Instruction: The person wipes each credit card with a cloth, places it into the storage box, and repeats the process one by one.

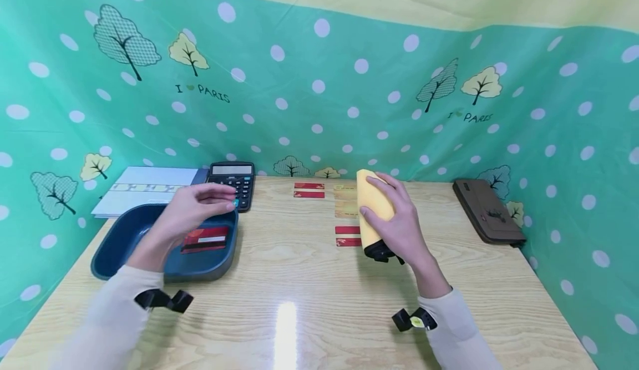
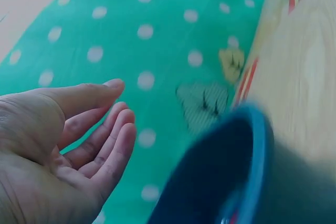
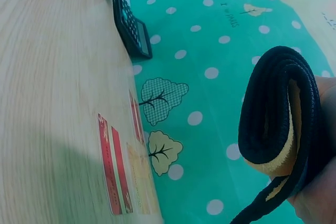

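Note:
My right hand (image 1: 399, 223) grips a rolled yellow cloth (image 1: 371, 206) with black edging, holding it above the right half of the table. In the right wrist view the black-edged layers of the rolled cloth (image 3: 278, 108) face the camera, and a loose black end hangs down. My left hand (image 1: 187, 214) hovers over a dark blue bin (image 1: 199, 274) with nothing in it. Its fingers are loosely bent, and the thumb (image 2: 94, 98) stands apart from the palm. Inside the bin lies a red card (image 1: 206, 239) with a dark stripe and a white strip.
Red-and-pale cards lie at the table's back middle (image 1: 309, 186) and beside the cloth (image 1: 348, 230); a gold card (image 1: 345, 203) sits there too. A calculator (image 1: 244, 184) and white notebook (image 1: 145, 184) are behind the bin. A brown wallet-like case (image 1: 486, 212) lies far right. Dotted green fabric (image 1: 299, 104) rises behind.

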Motion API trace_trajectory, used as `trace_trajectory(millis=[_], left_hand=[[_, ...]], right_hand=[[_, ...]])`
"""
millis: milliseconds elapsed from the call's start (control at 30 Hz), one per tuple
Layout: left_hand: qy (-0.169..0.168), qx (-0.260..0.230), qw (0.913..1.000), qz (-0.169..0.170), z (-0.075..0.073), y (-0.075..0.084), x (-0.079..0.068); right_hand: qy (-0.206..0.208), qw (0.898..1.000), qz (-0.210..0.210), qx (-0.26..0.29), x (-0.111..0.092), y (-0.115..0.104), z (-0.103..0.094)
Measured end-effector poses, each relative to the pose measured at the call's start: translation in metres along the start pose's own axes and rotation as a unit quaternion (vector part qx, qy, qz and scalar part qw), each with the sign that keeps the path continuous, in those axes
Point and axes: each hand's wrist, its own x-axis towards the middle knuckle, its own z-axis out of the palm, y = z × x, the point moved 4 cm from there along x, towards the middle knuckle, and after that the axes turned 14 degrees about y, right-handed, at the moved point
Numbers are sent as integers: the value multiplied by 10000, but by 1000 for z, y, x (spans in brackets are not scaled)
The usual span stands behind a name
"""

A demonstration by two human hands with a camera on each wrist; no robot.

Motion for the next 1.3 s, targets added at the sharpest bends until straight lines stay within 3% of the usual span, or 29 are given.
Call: trace_trajectory(millis=[133, 400, 533, 667, 1000, 1300], left_hand=[[-393, -285, 9987, 119, 34, 17, 16], [-803, -85, 9967, 98, 90, 32, 51], [-928, -267, 9953, 86, 115, 33, 66], [-1041, -293, 9941, 45, 137, 23, 81], [-836, 125, 9955, -426, 156, -12, 106], [-671, 444, 9955, -491, 164, -24, 117]], right_hand=[[38, 10000, 24, 18, 2, 3, -2], [32, 9999, 94, 50, 4, 7, -3], [59, 9999, 107, 41, 6, 9, -6], [76, 9999, 122, 64, 8, 10, -9], [117, 9996, 181, 168, 9, 11, -12], [148, 9993, 290, 203, 9, 12, -16]])
